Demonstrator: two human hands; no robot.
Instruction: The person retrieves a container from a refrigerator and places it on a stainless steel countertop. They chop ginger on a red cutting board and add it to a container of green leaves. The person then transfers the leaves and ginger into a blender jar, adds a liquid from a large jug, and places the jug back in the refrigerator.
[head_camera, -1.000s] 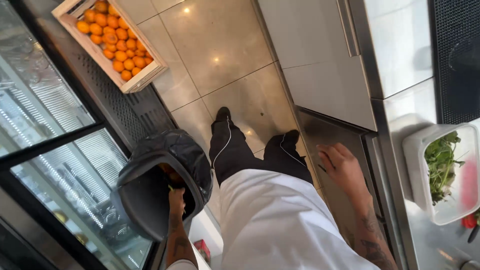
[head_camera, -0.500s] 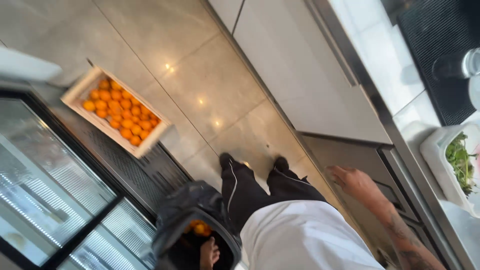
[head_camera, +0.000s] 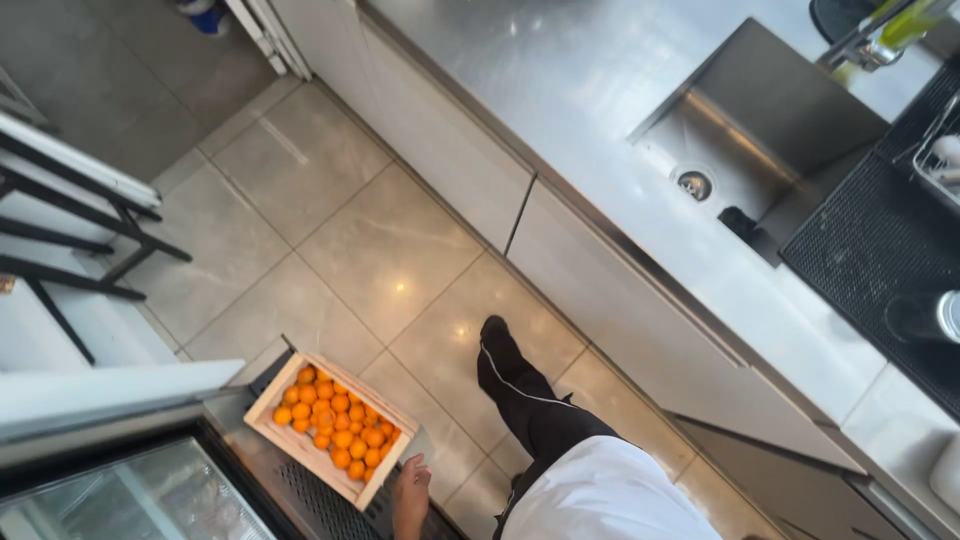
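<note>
My left hand (head_camera: 410, 492) hangs low at the bottom of the view, just off the near right corner of a wooden crate (head_camera: 262, 405) full of oranges (head_camera: 335, 432). Nothing shows in the hand and its fingers look loosely apart; whether it touches the crate I cannot tell. The crate rests on a dark grille on top of a low glass-fronted unit (head_camera: 150, 495). My right hand is out of view. My white top (head_camera: 600, 495) and one dark-trousered leg with a black shoe (head_camera: 497, 350) are below me on the tiled floor.
A long steel counter (head_camera: 600, 110) runs along the right with a sink (head_camera: 770, 120), a tap (head_camera: 865, 40) and a black mat (head_camera: 880, 250); pale cabinet fronts (head_camera: 440, 150) are under it. A black-legged stand (head_camera: 70, 230) is at the left.
The view has swung up and away along the counter. The dark bag that my left hand held is gone from view. My right hand, earlier on the counter edge, is no longer seen.
</note>
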